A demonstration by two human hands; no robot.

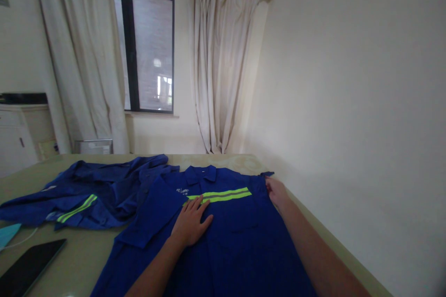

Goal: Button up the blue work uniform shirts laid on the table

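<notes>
A blue work shirt (230,232) with a yellow-green reflective stripe across its chest lies spread front up on the table, its collar at the far end. My left hand (191,222) rests flat on the chest, fingers apart, over the left end of the stripe. At the shirt's right shoulder, my right hand (277,191) pinches the edge of the sleeve, which is bunched there. The left sleeve lies out flat to the side. The lower part of the shirt runs out of view.
A second blue garment (114,190) with a similar stripe lies crumpled at the left. Nearer stand a dark tablet-like device (33,264) and a light-blue item (9,235) with a white cord. The wall (365,125) borders the table (78,260) on the right.
</notes>
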